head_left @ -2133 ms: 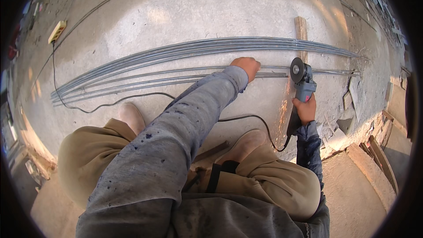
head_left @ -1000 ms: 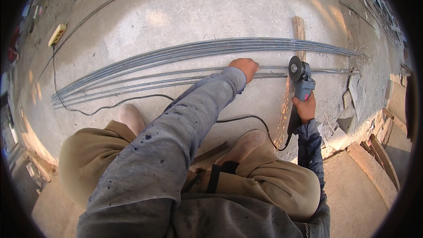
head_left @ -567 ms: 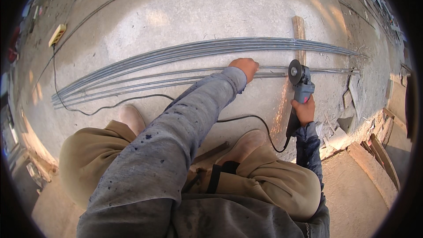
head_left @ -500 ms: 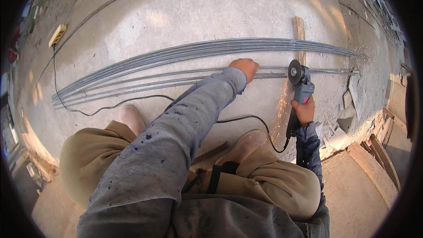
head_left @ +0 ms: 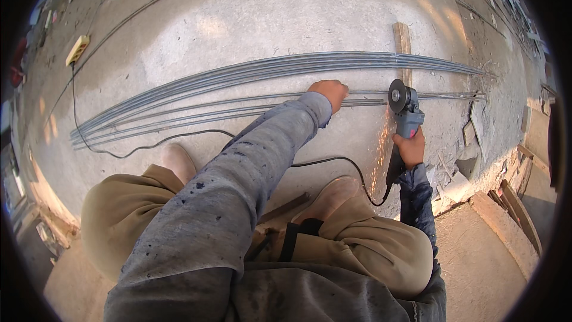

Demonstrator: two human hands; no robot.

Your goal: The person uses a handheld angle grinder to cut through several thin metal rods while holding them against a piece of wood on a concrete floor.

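No lettering, number or sign can be read. On the grinder (head_left: 407, 121) in the right hand (head_left: 412, 148), a small pinkish-red patch (head_left: 412, 133) shows right beside the fingers, too small to make out as a label. Any print on the disc (head_left: 397, 86), beyond that hand, is likewise too small to tell.

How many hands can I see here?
2. The left hand is at the loose metal rods; farther right, the right hand grips the angle grinder. Neither is fully visible, but no other hands show.
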